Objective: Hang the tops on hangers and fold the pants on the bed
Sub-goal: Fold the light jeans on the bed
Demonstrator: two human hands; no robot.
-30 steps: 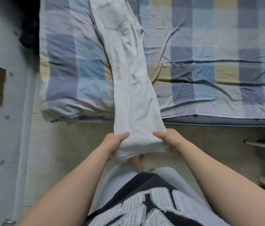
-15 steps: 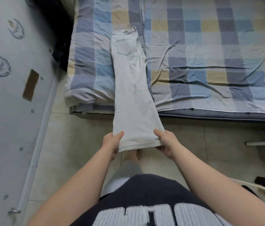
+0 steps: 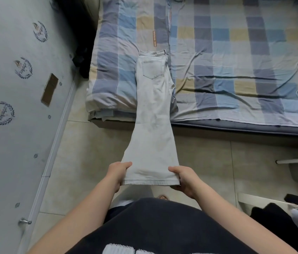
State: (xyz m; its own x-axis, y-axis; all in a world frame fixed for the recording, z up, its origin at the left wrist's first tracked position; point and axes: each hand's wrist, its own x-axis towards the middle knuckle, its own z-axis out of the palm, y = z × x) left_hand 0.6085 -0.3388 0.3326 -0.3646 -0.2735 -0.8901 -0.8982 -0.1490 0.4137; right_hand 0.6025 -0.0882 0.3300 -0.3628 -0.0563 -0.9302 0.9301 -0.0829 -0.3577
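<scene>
**Pale pants stretched from bed to hands**

Checked bedspread on the bed (image 3: 236,61), beige tiled floor (image 3: 89,162) below, patterned wall (image 3: 7,88) on the left. One pair of pants (image 3: 151,116): waistband flat on the bed, legs reaching out over the floor. Two hands up, left hand (image 3: 117,173) and right hand (image 3: 184,178), each pinching a hem corner, thumb on top.

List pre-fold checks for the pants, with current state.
1. Grip of left hand on a pants corner: ok.
2. Grip of right hand on the other corner: ok.
3. The waistband rests on the bed: ok.
4. Fabric stretched, no big wrinkles: ok.
5. Under leg lined up with top leg: cannot tell, hidden.
6. Whole length on the bed: not ok, the lower half hangs over the floor.
</scene>
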